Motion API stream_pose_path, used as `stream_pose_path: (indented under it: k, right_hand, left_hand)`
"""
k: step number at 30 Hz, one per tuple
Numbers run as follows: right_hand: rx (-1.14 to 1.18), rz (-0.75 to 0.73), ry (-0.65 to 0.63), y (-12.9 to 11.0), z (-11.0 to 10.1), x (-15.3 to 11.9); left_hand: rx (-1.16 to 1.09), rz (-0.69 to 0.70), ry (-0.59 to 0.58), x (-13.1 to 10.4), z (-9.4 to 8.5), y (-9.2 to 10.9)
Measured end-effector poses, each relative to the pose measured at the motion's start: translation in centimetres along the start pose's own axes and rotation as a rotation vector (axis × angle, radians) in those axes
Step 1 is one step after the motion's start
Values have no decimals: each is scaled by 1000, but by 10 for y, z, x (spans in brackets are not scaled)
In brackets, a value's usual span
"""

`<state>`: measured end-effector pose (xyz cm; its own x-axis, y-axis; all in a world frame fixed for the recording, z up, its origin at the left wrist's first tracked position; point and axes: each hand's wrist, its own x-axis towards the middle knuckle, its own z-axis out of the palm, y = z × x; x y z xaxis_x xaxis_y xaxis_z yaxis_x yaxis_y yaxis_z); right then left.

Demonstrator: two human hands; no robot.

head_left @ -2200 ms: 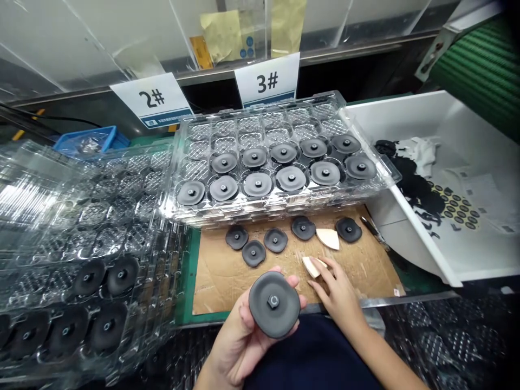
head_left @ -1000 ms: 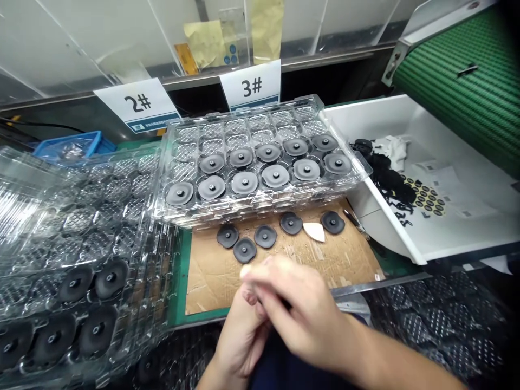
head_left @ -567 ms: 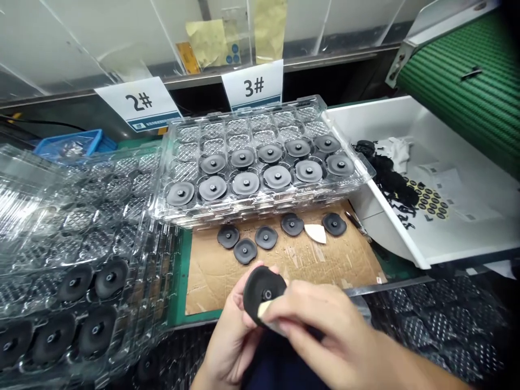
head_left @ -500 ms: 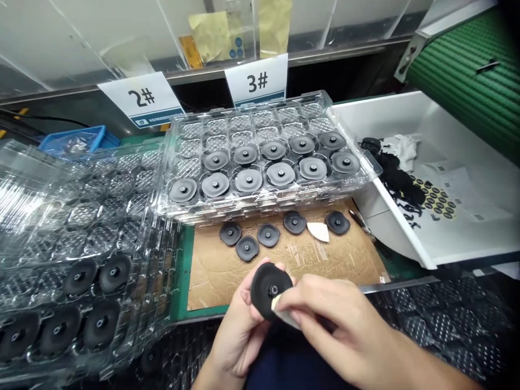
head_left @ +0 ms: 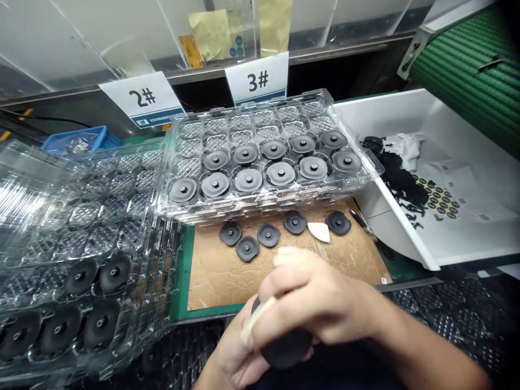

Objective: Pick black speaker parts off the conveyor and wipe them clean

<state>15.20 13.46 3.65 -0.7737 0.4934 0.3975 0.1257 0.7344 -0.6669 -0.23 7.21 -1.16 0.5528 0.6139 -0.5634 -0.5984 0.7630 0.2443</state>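
Note:
My left hand [head_left: 238, 349], low in the centre, is closed around the edge of a round black disc [head_left: 289, 349]. The disc is tilted, and its middle is covered by my other hand. Over it, my right hand [head_left: 320, 295] pinches a thin cream-coloured pad [head_left: 259, 320] against or just above the disc; contact cannot be made out. Blur softens the right fingers. Beyond both hands, several similar discs [head_left: 268, 235] with small central studs lie on a cardboard sheet [head_left: 219, 281]. Among them rests a pale, pointed pad [head_left: 319, 232].
A clear plastic tray [head_left: 244, 200], partly filled with discs, stands behind the cardboard. More stacked trays [head_left: 134, 265] stand at left. At right are a pen-like tool [head_left: 361, 222] and a white bin [head_left: 406, 227] with black parts and stickers. A green roller [head_left: 467, 70] is above it.
My right hand has swung up and left across the disc, carrying the pad to its left side. The disc has tilted and shifted slightly down and right in my left hand.

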Motion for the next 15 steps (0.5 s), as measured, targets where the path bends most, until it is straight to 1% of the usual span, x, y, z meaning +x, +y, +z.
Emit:
stream_pose_path:
  k: [1, 2, 4, 6, 7, 9, 11, 12, 13, 14, 15]
  right_hand:
    - [-17, 42, -20, 7, -3, -1]
    - [-72, 141, -2, 14, -5, -5]
    - [-169, 405, 111, 24, -3, -19]
    - [-131, 632, 225, 31, 11, -40]
    - [-90, 713, 249, 34, 23, -52]
    - [-30, 798, 243, 39, 50, -76]
    - [-8, 815, 217, 42, 77, -95]
    - [2, 824, 213, 42, 86, -102]
    - [7, 834, 221, 42, 91, -105]
    - [7, 845, 238, 40, 91, -105]
    - [0, 857, 270, 37, 87, -103]
  left_hand:
    - [0, -30, -34, 0, -1, 0]
    - [-11, -43, -75, -1, -2, -1]
    - [-51, -36, -149, -3, -4, 0]
    - [-78, -17, -193, -4, -6, 2]
    - [-78, -16, -201, -4, -7, 3]
    - [-83, -20, -204, -4, -8, 5]
    - [-81, -25, -184, -3, -8, 8]
    - [-74, -28, -166, -2, -7, 10]
    - [-63, -33, -148, -2, -6, 11]
    - [-47, -41, -133, -2, -5, 13]
    - [-30, -47, -121, -1, -4, 14]
